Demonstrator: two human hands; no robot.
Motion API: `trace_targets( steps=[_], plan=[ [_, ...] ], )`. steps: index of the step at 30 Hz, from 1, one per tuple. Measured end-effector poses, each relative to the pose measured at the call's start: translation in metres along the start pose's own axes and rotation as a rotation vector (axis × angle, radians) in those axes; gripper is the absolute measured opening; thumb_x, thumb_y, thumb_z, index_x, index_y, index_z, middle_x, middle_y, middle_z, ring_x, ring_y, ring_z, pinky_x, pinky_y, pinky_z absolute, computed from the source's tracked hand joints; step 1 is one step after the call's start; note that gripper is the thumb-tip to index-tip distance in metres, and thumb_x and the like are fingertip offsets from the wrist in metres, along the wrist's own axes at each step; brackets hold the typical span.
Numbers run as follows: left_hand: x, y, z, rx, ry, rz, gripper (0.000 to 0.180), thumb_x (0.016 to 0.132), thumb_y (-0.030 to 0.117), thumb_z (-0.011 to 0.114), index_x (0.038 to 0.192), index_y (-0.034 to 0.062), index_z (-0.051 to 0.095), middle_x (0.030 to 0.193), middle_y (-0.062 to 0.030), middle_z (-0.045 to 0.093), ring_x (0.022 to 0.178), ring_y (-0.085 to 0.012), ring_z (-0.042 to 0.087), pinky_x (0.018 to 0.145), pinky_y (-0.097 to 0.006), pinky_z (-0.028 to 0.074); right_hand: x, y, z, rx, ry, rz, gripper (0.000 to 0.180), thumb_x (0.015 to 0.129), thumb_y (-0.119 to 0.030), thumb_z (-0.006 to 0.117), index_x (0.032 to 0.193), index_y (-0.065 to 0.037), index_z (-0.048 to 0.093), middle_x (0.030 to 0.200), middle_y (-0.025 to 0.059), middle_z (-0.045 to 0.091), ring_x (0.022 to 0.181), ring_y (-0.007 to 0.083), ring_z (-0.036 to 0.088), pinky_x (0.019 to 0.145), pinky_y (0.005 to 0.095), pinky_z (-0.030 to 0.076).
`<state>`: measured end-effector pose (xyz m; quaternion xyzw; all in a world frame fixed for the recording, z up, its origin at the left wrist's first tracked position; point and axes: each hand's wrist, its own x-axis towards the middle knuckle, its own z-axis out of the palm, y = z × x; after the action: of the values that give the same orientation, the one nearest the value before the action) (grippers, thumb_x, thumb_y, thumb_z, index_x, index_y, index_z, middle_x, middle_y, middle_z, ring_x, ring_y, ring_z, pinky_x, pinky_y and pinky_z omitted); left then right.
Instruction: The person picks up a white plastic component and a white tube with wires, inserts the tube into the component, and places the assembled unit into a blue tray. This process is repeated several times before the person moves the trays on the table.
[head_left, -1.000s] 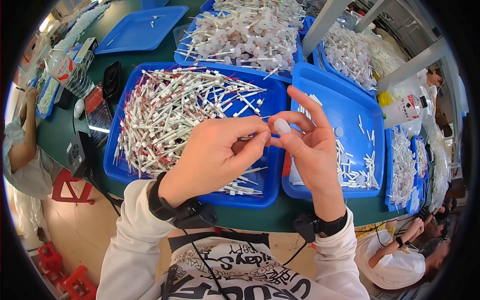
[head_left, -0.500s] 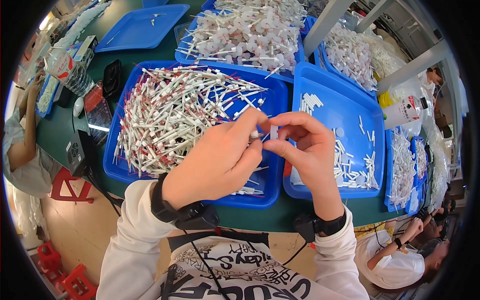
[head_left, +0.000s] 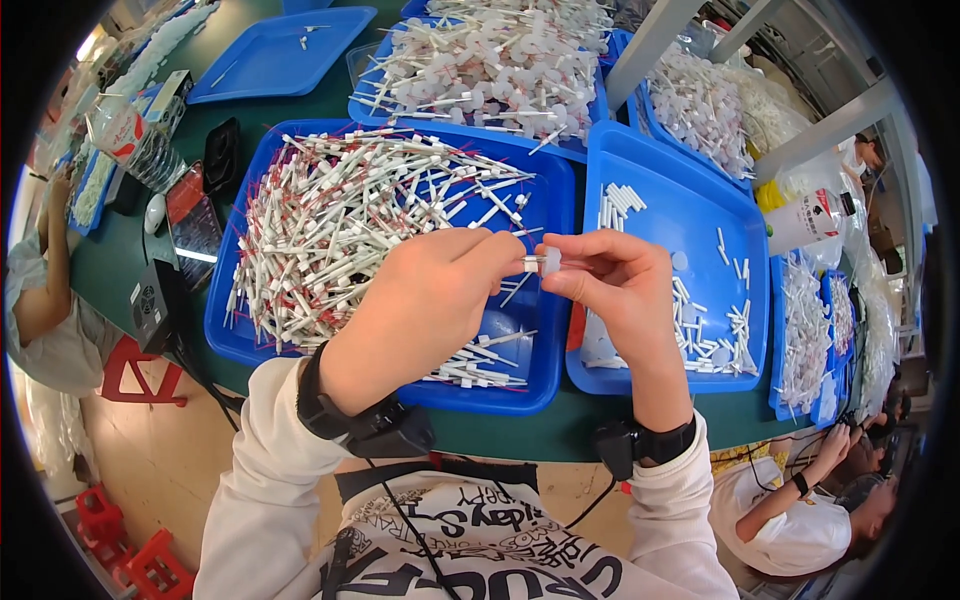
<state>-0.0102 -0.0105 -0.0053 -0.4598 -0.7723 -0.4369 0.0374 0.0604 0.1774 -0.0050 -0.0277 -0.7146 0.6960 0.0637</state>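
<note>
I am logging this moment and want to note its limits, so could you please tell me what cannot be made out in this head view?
- The small white piece pinched between the left hand and right hand: too small, and fingertips cover its ends, so its shape is unclear.
- The heap of white sticks in the blue tray: the left hand hides the part beneath it.
- Trays at the right: bent and cut off by the fisheye rim.

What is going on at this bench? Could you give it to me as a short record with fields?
Left hand: pinches one end of a small white tube piece
Right hand: pinches the other end
Below the hands: blue tray heaped with white sticks
Right tray: scattered short white tubes
Surface: green table
Nearby: other seated people at both edges
</note>
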Motion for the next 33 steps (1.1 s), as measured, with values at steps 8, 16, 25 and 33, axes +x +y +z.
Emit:
trace_targets(
  steps=[8, 16, 25, 33],
  plan=[
    [0.001, 0.003, -0.003, 0.188, 0.065, 0.211, 0.027, 0.066, -0.01, 0.058, 0.092, -0.001, 0.059, 0.071, -0.0108, 0.059, 0.063, -0.0259, 0.06, 0.056, -0.034, 0.048, -0.003, 0.001, 0.005, 0.12, 0.002, 0.014, 0.026, 0.077, 0.006, 0.069, 0.102, 0.006, 0.066, 0.095, 0.0137, 0.069, 0.084, 0.0146, 0.066, 0.077, 0.0243, 0.053],
    [-0.002, 0.008, -0.002, 0.353, 0.072, 0.257, 0.032, 0.062, -0.008, 0.058, 0.094, -0.0053, 0.059, 0.075, -0.0129, 0.057, 0.063, -0.0255, 0.057, 0.052, -0.034, 0.047, -0.002, 0.005, 0.006, 0.223, -0.014, 0.041, 0.025, 0.077, 0.006, 0.069, 0.102, 0.006, 0.066, 0.099, 0.015, 0.068, 0.086, 0.0167, 0.066, 0.08, 0.027, 0.054],
    [-0.003, 0.005, -0.002, -0.092, 0.086, 0.119, 0.027, 0.07, -0.01, 0.057, 0.095, -0.002, 0.061, 0.074, -0.0114, 0.06, 0.061, -0.0219, 0.061, 0.053, -0.03, 0.049, -0.006, 0.0, 0.006, 0.137, -0.002, -0.058, 0.024, 0.077, 0.006, 0.068, 0.101, 0.004, 0.067, 0.1, 0.0144, 0.068, 0.087, 0.0181, 0.067, 0.078, 0.0255, 0.053],
    [-0.004, 0.006, -0.004, -0.102, -0.015, 0.072, 0.027, 0.069, -0.011, 0.056, 0.093, -0.0003, 0.06, 0.072, -0.0098, 0.06, 0.06, -0.0218, 0.062, 0.053, -0.03, 0.049, -0.006, -0.009, -0.007, -0.198, -0.07, -0.191, 0.024, 0.073, 0.006, 0.07, 0.097, 0.003, 0.07, 0.094, 0.012, 0.07, 0.085, 0.0145, 0.066, 0.073, 0.0247, 0.053]
  ],
)
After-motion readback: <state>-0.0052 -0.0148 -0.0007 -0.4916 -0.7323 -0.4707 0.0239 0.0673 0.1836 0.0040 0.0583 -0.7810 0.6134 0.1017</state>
